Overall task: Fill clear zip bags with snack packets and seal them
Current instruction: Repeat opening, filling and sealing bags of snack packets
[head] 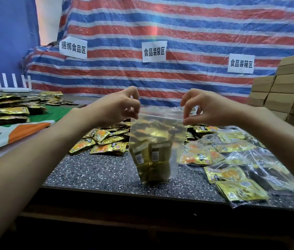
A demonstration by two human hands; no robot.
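Left grip pinches the top left corner of the bag, fingers curled, thumb and fingertips clamped on the plastic beside the red zip strip. Right grip is clamped the same way on the top right corner. Between them the bag hangs upright at the centre of the frame, its mouth stretched flat. Its bottom reaches down to the speckled surface; whether it rests there or just clears it I cannot tell, nor whether the zip is pressed closed. Gold packets stand on end inside, mostly in the lower half.

Just behind the bag, left of centre, lies a heap of loose packets. At the lower right, filled bags lie overlapping, the nearest close to the front edge. At the left of the frame a green, orange and white cloth lies under a second pile of packets, with a white router behind it. A red, white and blue striped tarp fills the background and bears three paper signs. Cardboard boxes are stacked at the right edge.
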